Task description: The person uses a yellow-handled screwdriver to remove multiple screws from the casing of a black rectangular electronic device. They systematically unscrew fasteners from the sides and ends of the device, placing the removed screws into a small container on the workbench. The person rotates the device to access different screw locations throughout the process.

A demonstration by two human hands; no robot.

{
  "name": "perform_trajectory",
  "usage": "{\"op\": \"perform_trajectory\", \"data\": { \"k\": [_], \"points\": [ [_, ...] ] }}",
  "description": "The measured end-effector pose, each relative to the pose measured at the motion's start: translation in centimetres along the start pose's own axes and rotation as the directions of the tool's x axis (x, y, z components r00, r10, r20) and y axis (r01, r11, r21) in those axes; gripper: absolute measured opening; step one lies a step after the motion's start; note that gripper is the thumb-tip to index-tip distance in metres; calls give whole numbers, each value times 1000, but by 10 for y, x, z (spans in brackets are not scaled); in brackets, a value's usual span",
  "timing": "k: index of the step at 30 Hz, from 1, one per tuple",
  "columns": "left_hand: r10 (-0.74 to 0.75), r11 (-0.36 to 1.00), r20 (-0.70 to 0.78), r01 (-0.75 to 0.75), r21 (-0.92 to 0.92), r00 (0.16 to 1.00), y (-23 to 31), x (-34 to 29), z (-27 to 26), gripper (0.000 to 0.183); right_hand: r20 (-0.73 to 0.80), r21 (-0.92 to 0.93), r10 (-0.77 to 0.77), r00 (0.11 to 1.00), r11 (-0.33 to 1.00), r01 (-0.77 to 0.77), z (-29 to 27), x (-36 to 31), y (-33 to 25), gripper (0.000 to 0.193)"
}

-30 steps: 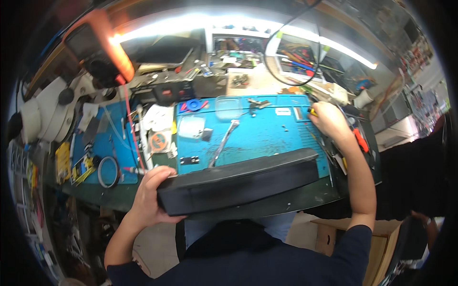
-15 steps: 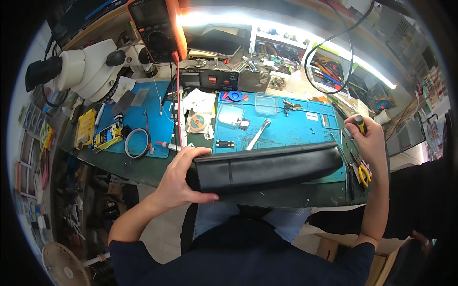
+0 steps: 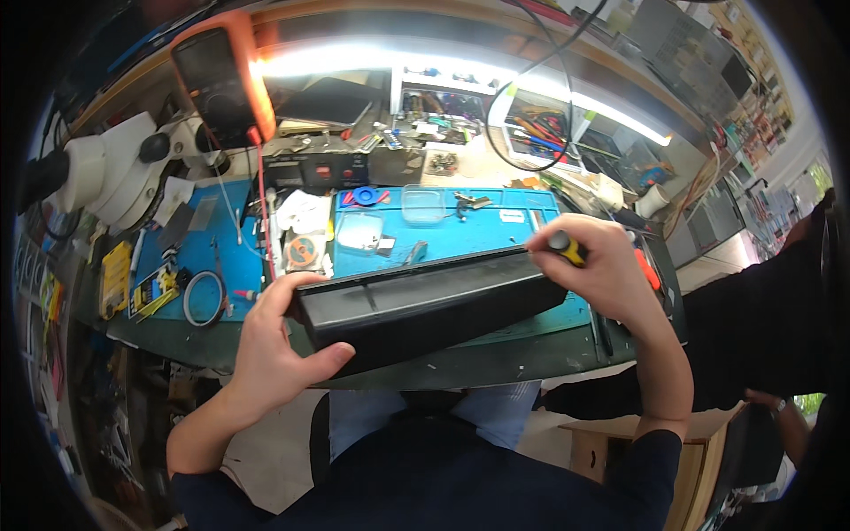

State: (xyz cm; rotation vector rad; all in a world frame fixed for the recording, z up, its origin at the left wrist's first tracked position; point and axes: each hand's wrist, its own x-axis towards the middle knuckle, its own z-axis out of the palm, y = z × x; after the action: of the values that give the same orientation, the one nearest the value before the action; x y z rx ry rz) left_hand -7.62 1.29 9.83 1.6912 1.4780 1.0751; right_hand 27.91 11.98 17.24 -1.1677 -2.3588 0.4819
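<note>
A long black box-shaped case (image 3: 425, 305) is held tilted above the front of the bench. My left hand (image 3: 282, 341) grips its left end, thumb on the near face and fingers over the top. My right hand (image 3: 598, 265) is closed round a screwdriver (image 3: 567, 248) with a yellow and black handle. That hand is at the far right corner of the case, its fingertips by the top edge. The screwdriver's shaft and tip are hidden by the fingers. Beneath and behind the case lies a blue work mat (image 3: 478, 232).
Clear plastic boxes (image 3: 423, 204) and small parts lie on the mat. An orange multimeter (image 3: 221, 80) and a white microscope (image 3: 111, 177) stand at the left. Red-handled pliers (image 3: 648, 268) lie at the right. A person in dark clothes (image 3: 753, 327) is close on the right.
My right hand has brought the screwdriver from right of the bench to the right end of the case. The case has tipped, showing more of its upper face. The view has turned right.
</note>
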Motion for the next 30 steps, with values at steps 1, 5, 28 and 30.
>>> {"op": "perform_trajectory", "data": {
  "k": [1, 5, 28, 30],
  "points": [
    [-20, 1000, 1, 20, -9, 1000, 2, 2, -2, 72, 32, 20, 13, 999, 1000, -14, 3, 5, 2, 17],
    [-35, 999, 7, 36, -35, 999, 12, 11, -4, 72, 121, -10, 35, 992, 999, -34, 11, 23, 12, 29],
    [-25, 1000, 48, 25, -3, 999, 12, 18, -9, 74, 383, -190, 167, 909, 977, -100, 22, 62, 10, 23],
    [-33, 999, 52, 34, -16, 998, 13, 18, -9, 75, 434, -135, 266, 861, 964, -230, 13, 66, 2, 20]
  ]
}}
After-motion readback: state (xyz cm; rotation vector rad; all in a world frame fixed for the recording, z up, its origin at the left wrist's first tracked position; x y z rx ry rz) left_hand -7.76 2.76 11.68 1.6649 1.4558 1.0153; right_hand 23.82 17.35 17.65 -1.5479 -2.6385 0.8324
